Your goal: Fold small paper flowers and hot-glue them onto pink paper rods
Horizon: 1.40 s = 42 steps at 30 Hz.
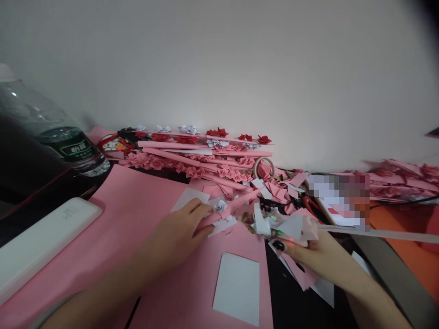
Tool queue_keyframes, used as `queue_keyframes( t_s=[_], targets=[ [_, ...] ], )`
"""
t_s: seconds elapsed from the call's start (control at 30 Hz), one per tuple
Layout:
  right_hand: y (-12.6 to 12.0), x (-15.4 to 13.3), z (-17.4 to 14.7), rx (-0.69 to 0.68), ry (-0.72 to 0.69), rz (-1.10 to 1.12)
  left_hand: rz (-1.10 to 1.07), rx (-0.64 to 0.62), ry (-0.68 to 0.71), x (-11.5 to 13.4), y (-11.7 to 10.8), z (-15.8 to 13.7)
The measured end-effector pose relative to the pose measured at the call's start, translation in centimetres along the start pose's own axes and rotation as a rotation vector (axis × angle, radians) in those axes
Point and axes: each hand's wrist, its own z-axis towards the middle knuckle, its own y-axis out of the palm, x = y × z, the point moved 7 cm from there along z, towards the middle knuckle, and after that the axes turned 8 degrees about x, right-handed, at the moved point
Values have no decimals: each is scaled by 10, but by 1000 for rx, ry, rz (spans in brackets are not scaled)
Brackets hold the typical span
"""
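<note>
My left hand [187, 230] is closed, thumb and fingers pinched at the lower end of a pink rolled paper stem [242, 201]. Beside the fingertips sits a small white paper flower [220, 206]; whether it is joined to the stem is unclear. White paper pieces lie around these fingers. My right hand [317, 256], with a dark thumbnail, is closed on a loose cluster of white and pink paper scraps [291, 227]. Small green and red glints show among them. Below, a white paper rectangle [237, 288] rests on a large pink sheet [174, 292].
Pink paper stems and red, white and pink paper flowers [192, 171] are heaped along the wall. A tape roll [256, 170] stands on edge among scraps. At left are a water bottle [77, 148] and a white oblong device [51, 242]. A phone [329, 196], partly blurred, lies right.
</note>
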Motion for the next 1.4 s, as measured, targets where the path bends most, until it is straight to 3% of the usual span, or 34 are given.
queue_keyframes(
  t_s=[0.17,0.47,0.97,1.1,1.4],
  targets=[
    [6,-8,4,86,-32,-8,-17,20,-12,-1,5,0],
    [24,-3,5,68,-12,-44,-82,35,-11,2,4,0],
    [23,-4,6,90,-43,-133,-106,29,-60,-2,4,-1],
    [27,-3,5,37,-53,-155,-105,39,-63,-2,4,-1],
    [25,-8,3,102,-126,-189,-89,59,-56,-2,5,-2]
  ],
)
